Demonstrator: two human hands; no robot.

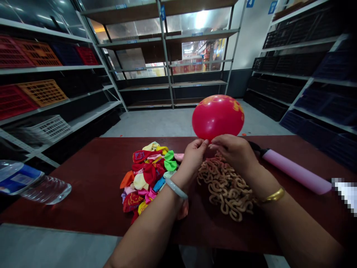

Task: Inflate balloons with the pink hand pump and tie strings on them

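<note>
An inflated red balloon (218,116) with yellow print floats just above the dark red table (92,186). My left hand (193,156) and my right hand (235,152) both pinch its neck from below, fingers closed. Under my left wrist lies a heap of flat, uninflated balloons (146,175) in many colours. Below my right hand is a pile of tan curled clips (227,186). A pale bangle sits on my left wrist and a gold one on my right.
A pink hand pump (295,172) with a black nozzle lies at the table's right. A plastic water bottle (30,184) lies on its side at the left edge. Metal shelving with coloured crates (41,91) lines both sides and the back.
</note>
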